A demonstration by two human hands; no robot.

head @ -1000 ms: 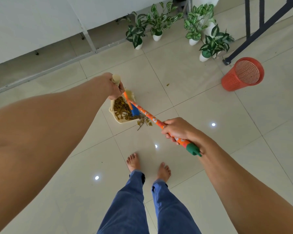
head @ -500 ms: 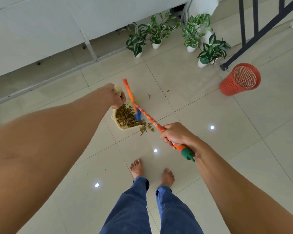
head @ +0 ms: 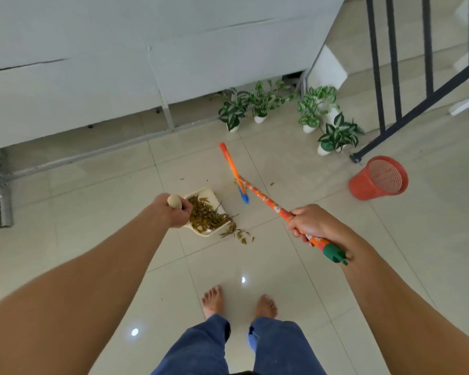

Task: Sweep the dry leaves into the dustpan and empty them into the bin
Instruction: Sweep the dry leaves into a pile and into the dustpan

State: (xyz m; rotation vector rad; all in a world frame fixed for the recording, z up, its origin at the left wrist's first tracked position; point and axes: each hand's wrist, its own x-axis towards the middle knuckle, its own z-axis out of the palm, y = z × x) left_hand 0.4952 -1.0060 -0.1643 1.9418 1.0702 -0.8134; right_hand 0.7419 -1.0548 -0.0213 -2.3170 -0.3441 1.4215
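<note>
Brittle brown leaves (head: 205, 216) fill most of the cream dustpan (head: 204, 193) on the floor tiles, with a few strays (head: 238, 234) just past its lip and one or two specks further out. My left hand (head: 173, 211) is clenched round the knob of the dustpan's upright handle; my right hand (head: 309, 226) grips the orange broom (head: 266, 198) near its green end cap, the head off the pan and out toward the plants (head: 333, 135). I judge the load almost weightless and loose, so any tilt or draught would spill it; the pan looks like stiff, light plastic, best carried level by that handle. The strays will crumble if pressed, so short, light strokes suit them. The red mesh bin (head: 378, 178) stands well apart to my right, open and leaning.
</note>
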